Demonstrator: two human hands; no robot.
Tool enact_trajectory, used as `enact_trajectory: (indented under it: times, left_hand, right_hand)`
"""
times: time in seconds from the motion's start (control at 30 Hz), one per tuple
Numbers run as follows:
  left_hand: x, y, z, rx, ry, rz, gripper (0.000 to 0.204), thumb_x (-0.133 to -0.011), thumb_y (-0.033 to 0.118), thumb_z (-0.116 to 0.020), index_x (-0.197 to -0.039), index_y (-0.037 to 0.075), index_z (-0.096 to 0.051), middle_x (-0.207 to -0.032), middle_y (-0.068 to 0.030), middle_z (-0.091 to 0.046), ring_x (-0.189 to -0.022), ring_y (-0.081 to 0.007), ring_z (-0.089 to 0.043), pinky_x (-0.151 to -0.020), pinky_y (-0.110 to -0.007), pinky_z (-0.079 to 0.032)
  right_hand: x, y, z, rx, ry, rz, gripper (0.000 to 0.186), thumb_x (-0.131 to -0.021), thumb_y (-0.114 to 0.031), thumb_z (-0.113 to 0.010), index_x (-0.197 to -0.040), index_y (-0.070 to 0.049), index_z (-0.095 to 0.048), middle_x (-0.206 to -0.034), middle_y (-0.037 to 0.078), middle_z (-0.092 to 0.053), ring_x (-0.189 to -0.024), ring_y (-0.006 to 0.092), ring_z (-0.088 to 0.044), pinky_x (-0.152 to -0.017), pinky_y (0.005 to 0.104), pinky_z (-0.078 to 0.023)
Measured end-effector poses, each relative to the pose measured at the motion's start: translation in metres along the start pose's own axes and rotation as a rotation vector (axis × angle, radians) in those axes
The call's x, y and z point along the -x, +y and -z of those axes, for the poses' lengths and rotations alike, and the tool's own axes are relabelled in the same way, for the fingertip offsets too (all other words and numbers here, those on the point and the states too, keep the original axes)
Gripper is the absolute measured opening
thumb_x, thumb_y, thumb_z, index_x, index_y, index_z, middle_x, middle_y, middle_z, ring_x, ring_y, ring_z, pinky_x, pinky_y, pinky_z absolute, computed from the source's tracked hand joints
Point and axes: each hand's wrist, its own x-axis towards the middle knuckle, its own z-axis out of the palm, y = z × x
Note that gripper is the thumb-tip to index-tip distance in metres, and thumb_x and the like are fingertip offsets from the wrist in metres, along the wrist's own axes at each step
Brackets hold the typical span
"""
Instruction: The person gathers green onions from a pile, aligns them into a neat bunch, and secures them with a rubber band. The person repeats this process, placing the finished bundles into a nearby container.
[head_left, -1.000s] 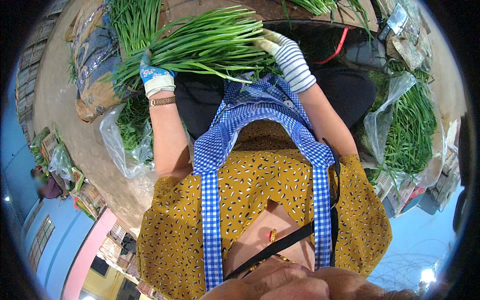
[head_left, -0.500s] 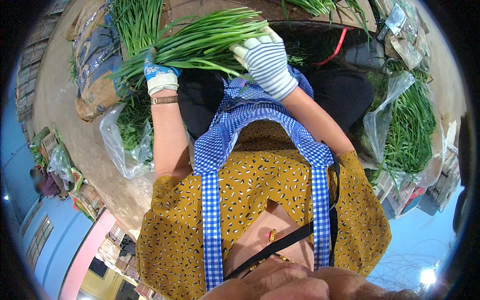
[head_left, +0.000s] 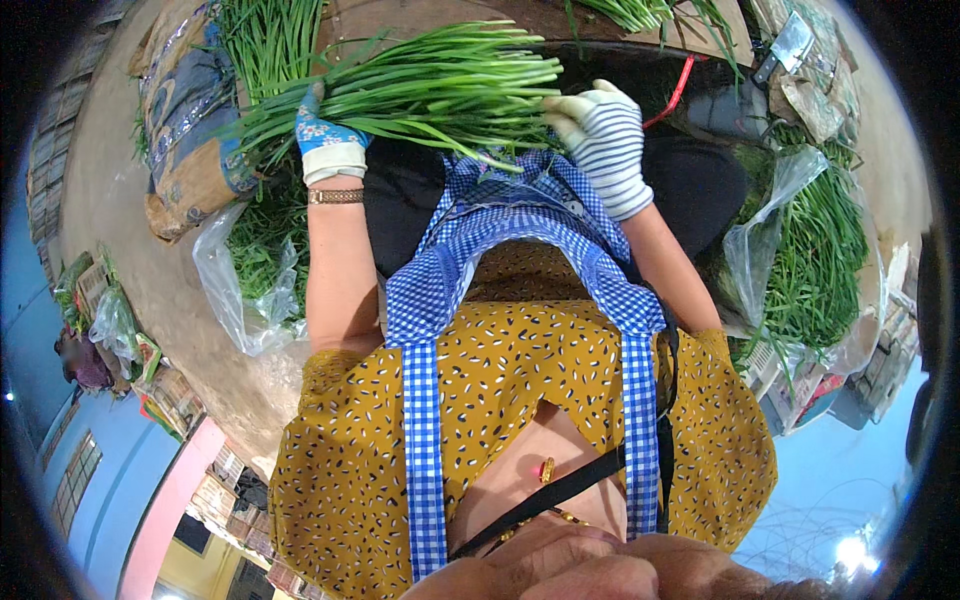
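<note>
A bunch of long green chives (head_left: 440,85) lies sideways above my lap, leaf tips to the left and pale stalk ends to the right. My left hand (head_left: 330,140), in a blue flowered glove with a white cuff, is closed around the leafy part from below; most of its fingers are hidden behind the leaves. Beside the stalk ends is my right hand (head_left: 605,140), in a white glove with dark stripes. Its fingers are bent and drawn together, and whether anything is between them does not show.
More chives lie at the upper left (head_left: 270,45) and upper right (head_left: 630,12) on a brown board (head_left: 400,18). Clear plastic bags of greens stand at left (head_left: 235,280) and right (head_left: 760,230). A cleaver (head_left: 785,45) rests at the far right, and a red strap (head_left: 675,90) lies nearer.
My right hand has moved right and slightly down, off the stalk ends it was touching, and its fingers are more bent. My left hand still holds the chives, shifted slightly right.
</note>
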Motion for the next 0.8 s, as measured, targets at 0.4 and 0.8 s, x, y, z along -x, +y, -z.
enact_trajectory:
  times: [0.4, 0.8]
  left_hand:
    - [-0.014, 0.007, 0.012, 0.021, -0.028, 0.013, 0.037, -0.073, 0.02, -0.058, -0.108, 0.007, -0.055, -0.116, -0.0137, -0.053, -0.105, -0.0339, -0.048, -0.09, -0.054, -0.037]
    - [0.003, 0.012, -0.015, 0.0, -0.09, -0.042, 0.039, -0.072, 0.019, -0.062, -0.107, 0.004, -0.055, -0.114, -0.0146, -0.054, -0.103, -0.0329, -0.05, -0.09, -0.051, -0.039]
  right_hand:
    - [-0.011, -0.006, -0.016, 0.205, 0.055, 0.128, 0.017, -0.073, -0.028, -0.06, -0.085, -0.017, -0.065, -0.074, 0.003, -0.063, -0.07, 0.0194, -0.059, -0.077, 0.0358, -0.043]
    - [0.017, 0.015, 0.005, 0.129, 0.045, -0.208, 0.018, -0.077, -0.019, -0.06, -0.091, -0.01, -0.066, -0.069, 0.01, -0.064, -0.064, 0.0233, -0.062, -0.079, 0.0343, -0.045]
